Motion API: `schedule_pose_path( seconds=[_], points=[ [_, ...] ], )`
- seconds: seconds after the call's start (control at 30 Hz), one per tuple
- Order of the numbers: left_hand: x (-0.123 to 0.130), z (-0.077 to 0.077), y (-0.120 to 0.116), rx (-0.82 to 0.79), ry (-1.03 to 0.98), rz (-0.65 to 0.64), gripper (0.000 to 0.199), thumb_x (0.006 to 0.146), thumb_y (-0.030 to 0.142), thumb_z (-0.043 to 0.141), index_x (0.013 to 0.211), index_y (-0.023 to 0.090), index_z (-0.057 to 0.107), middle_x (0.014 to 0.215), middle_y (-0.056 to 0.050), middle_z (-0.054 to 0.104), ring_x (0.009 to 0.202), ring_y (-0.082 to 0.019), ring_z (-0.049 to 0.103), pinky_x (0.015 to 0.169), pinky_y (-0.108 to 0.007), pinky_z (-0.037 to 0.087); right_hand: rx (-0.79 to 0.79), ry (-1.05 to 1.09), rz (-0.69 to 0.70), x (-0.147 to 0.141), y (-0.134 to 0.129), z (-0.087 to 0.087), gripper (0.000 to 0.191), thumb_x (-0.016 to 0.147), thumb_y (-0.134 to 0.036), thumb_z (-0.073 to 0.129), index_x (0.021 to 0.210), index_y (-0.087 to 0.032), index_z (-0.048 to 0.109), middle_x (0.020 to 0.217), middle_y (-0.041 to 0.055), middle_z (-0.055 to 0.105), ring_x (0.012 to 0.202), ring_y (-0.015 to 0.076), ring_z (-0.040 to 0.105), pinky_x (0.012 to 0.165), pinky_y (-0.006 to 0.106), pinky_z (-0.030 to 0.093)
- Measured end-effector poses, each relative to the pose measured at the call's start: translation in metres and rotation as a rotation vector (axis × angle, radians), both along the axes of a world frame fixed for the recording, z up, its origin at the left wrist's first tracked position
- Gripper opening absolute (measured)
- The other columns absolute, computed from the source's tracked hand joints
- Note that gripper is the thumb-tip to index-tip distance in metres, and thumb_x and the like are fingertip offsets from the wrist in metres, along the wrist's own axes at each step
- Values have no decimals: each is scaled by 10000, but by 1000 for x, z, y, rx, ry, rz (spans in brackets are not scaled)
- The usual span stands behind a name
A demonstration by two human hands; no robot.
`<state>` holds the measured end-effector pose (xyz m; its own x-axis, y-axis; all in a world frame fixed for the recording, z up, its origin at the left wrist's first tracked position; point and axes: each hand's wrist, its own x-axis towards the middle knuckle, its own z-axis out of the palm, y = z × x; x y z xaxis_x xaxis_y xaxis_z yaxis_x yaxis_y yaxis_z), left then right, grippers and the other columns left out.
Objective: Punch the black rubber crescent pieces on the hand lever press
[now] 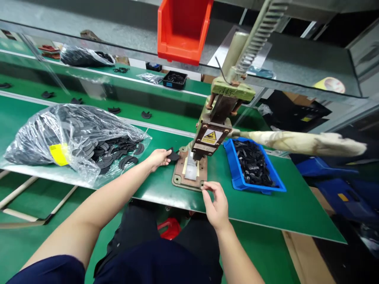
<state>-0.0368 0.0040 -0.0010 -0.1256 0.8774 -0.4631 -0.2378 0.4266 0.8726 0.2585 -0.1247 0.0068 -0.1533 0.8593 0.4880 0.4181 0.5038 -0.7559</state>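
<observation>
My left hand pinches a flat black plastic part at the left edge of the hand press. The press's metal base plate stands on the green bench, with a pale block at its centre under the ram. At the plate's front right corner is my right hand, its thumb and forefinger curled together. Whatever its fingertips hold, if anything, is too small to tell. To the left lies a clear plastic bag, spilling curved black parts onto the bench.
Right of the press, a blue tray holds many small black pieces. The wrapped press lever sticks out above it. An orange bin and a tape roll sit on the overhead shelf. Several black parts lie along the green strip behind.
</observation>
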Motion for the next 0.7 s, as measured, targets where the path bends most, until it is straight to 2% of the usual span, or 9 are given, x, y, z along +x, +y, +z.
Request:
schedule_pose_path(
  seconds=[0.07, 0.17, 0.23, 0.3, 0.4, 0.5, 0.57, 0.63, 0.7],
  points=[
    [-2, 0, 52, -14, 13, 73, 267, 913, 282, 820, 794, 154, 618, 626, -34, 643, 494, -107, 606, 492, -208, 520, -14, -8, -33, 14, -2, -4, 225, 996, -240, 602, 1214, -260, 657, 1052, 53, 685, 1000, 174, 700, 905, 360, 616],
    [-1, 13, 123, 42, 25, 118, 171, 987, 283, 727, 933, 135, 661, 688, -58, 689, 562, -121, 665, 556, -209, 565, -27, -28, -74, 33, -4, -4, 219, 991, -250, 615, 1204, -259, 666, 1049, 55, 691, 978, 174, 707, 885, 359, 621],
    [1, 18, 154, 83, 23, 121, 198, 1019, 333, 683, 1037, 136, 672, 800, -89, 747, 668, -141, 728, 644, -227, 613, -36, -51, -108, 45, -5, -2, 220, 988, -270, 624, 1203, -259, 671, 1062, 60, 700, 982, 180, 715, 893, 369, 628],
    [5, 15, 166, 94, 44, 109, 225, 1019, 358, 680, 1060, 137, 672, 841, -106, 762, 696, -157, 740, 669, -255, 630, -37, -105, -162, 59, -3, 1, 221, 990, -307, 622, 1199, -261, 675, 1082, 64, 713, 993, 185, 721, 903, 377, 635],
    [7, -3, 151, 105, 117, 91, 210, 982, 334, 730, 947, 137, 666, 740, -77, 719, 589, -133, 669, 603, -243, 592, -19, -249, -278, 91, 11, 11, 208, 1003, -392, 586, 1113, -259, 701, 1086, 68, 734, 1011, 193, 725, 921, 384, 632],
    [3, -20, 116, 160, 177, 56, 288, 983, 363, 733, 814, 154, 628, 647, -31, 662, 511, -99, 592, 540, -208, 522, -35, -349, -377, 131, 45, 31, 285, 1006, -466, 543, 1068, -245, 711, 1120, 93, 745, 1061, 222, 716, 991, 434, 609],
    [-2, -27, 89, 191, 202, 8, 369, 982, 435, 728, 760, 165, 610, 596, -11, 627, 480, -98, 565, 498, -204, 473, -91, -429, -447, 155, 77, 44, 357, 983, -497, 557, 1170, -229, 703, 1201, 124, 737, 1081, 254, 706, 1032, 500, 593],
    [-7, -31, 62, 244, 244, -61, 449, 961, 545, 725, 738, 174, 606, 562, 3, 599, 468, -105, 558, 483, -210, 444, -194, -550, -471, 173, 109, 53, 417, 908, -508, 671, 1200, -214, 715, 1245, 158, 728, 1161, 303, 692, 1114, 561, 550],
    [-11, -36, 35, 317, 305, -127, 535, 926, 675, 699, 745, 179, 608, 556, 7, 596, 476, -114, 568, 500, -223, 451, -327, -665, -464, 183, 133, 55, 461, 834, -488, 790, 1201, -216, 728, 1255, 170, 727, 1207, 312, 683, 1149, 535, 537]
  ],
)
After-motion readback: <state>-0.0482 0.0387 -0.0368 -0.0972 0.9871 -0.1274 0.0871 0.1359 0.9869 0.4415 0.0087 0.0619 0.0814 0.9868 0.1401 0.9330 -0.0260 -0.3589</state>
